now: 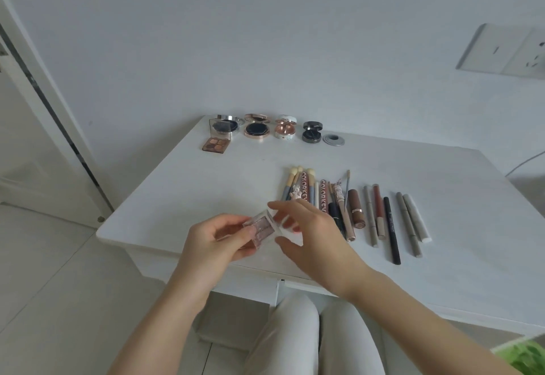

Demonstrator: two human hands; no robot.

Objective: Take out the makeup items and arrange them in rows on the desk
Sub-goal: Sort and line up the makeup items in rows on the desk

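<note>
Now small clear glittery pink eyeshadow case (262,228), lid open.

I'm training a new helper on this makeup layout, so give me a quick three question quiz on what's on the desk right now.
1. True or false: the brown lipstick lies in the far row beside the compacts.
2. Which hand grips the small clear eyeshadow case: A left hand, B right hand, C neither?
3. Fill in: the four-pan eyeshadow palette lies at the ___ end of the far row.

Key
1. False: it lies in the near row, among the pencils and brushes.
2. A; the right hand's fingers are at its open clear lid.
3. Left.
</note>
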